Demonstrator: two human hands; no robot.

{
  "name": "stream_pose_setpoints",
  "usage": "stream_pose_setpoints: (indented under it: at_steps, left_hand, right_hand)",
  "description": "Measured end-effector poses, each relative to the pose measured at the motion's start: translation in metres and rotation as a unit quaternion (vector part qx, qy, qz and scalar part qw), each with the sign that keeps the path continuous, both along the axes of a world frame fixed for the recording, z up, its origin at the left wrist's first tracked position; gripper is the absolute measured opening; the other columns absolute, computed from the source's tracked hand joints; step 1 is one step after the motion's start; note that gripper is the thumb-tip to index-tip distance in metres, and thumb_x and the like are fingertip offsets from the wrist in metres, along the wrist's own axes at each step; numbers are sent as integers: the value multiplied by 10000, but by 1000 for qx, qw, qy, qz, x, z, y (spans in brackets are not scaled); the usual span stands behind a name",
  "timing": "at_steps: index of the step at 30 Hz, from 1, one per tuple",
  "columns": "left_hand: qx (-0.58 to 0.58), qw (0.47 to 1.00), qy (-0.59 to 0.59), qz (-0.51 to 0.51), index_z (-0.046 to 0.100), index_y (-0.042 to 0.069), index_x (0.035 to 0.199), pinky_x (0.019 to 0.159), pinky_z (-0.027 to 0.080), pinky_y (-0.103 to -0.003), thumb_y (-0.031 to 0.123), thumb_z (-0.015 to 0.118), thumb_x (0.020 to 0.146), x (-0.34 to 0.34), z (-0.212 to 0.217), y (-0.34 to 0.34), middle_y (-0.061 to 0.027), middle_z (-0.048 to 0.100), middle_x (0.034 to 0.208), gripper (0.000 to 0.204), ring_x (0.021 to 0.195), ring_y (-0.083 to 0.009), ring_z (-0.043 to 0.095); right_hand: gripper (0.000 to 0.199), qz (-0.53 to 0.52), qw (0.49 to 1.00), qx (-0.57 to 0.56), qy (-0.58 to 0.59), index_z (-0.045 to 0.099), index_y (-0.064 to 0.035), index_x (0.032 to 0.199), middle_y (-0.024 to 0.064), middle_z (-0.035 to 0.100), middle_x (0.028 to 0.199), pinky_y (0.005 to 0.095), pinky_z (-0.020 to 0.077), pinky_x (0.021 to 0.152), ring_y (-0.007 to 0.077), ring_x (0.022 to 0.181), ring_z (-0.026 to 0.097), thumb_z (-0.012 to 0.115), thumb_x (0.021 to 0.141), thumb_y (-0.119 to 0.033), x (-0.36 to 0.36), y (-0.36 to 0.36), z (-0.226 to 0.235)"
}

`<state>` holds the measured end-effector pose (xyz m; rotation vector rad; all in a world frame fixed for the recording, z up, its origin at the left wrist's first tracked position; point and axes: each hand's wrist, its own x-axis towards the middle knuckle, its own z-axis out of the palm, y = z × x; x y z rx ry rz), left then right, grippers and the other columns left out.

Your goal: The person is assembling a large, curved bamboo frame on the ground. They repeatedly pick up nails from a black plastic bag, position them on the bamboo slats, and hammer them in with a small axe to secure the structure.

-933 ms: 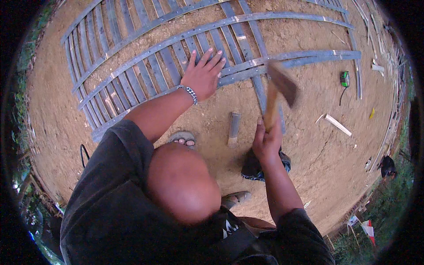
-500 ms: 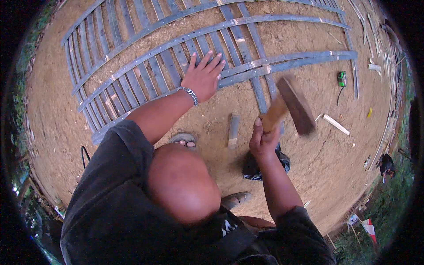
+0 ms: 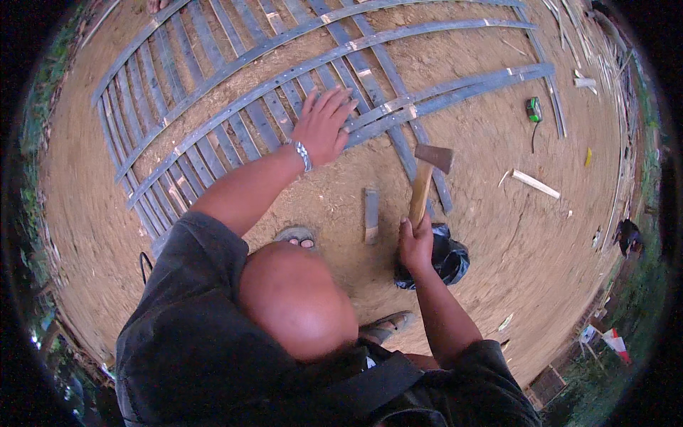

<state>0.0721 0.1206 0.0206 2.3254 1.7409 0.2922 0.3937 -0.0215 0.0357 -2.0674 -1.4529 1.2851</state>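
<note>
My left hand [image 3: 322, 132] lies with its fingers spread on a frame of grey-blue slats [image 3: 263, 91], beside two long slats [image 3: 413, 112] that run close together to the right. The slats look like split bamboo, with dark nail-like dots where they cross. My right hand [image 3: 415, 245] is wrapped round the wooden handle of a hatchet [image 3: 422, 186]. Its dark metal head is up, apart from the frame and close to the ends of the crossing slats. Under my right hand sits a black plastic bag [image 3: 452, 257]. Between my hands a short slat piece [image 3: 371, 215] lies on the dirt.
A green tape measure [image 3: 533, 109] and a pale stick [image 3: 535, 183] lie on the ground to the right. Loose strips [image 3: 569, 35] are strewn at the far right. My sandalled foot [image 3: 296, 237] stands near the frame. Someone's fingers or toes [image 3: 158, 6] show at the upper left.
The hatchet has turned from a blurred, rightward-tilted pose near the camera to a more upright, lower one. My left hand stays on the slats. The view has shifted slightly.
</note>
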Motion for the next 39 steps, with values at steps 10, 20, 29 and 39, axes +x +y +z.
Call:
stream_pose_setpoints:
  at_steps: [10,20,29,39]
  left_hand:
    - [-64,986,20,-152,486,69,1433,1262,135,-568,636,780,732,1,4,49,-145,444,1492,949,1480,-314,331]
    - [-51,987,34,-147,439,8,1468,1281,113,-515,693,693,804,3,2,45,-166,426,1510,988,1508,-323,281]
    - [-31,995,-45,-80,376,20,1489,1268,158,-542,501,880,683,5,6,27,-196,357,1557,1065,1488,-363,308]
    - [48,996,-79,-6,480,12,1401,1249,185,-556,394,827,772,1,16,-61,-195,394,1531,813,1468,-356,337]
  right_hand:
    - [306,54,991,125,2,491,-33,1281,13,570,804,286,460,573,98,646,542,590,1002,-112,-12,-33,11]
    - [311,15,997,-5,78,526,-4,1245,258,673,1060,440,516,852,424,1028,676,625,988,-149,-9,-66,35]
    - [316,-15,993,-74,94,525,-5,1254,187,682,987,411,528,803,307,921,686,622,998,-163,2,-109,56]
    - [251,-200,970,14,138,512,-39,1221,7,581,780,265,447,563,86,648,543,605,1013,-146,81,-145,86]
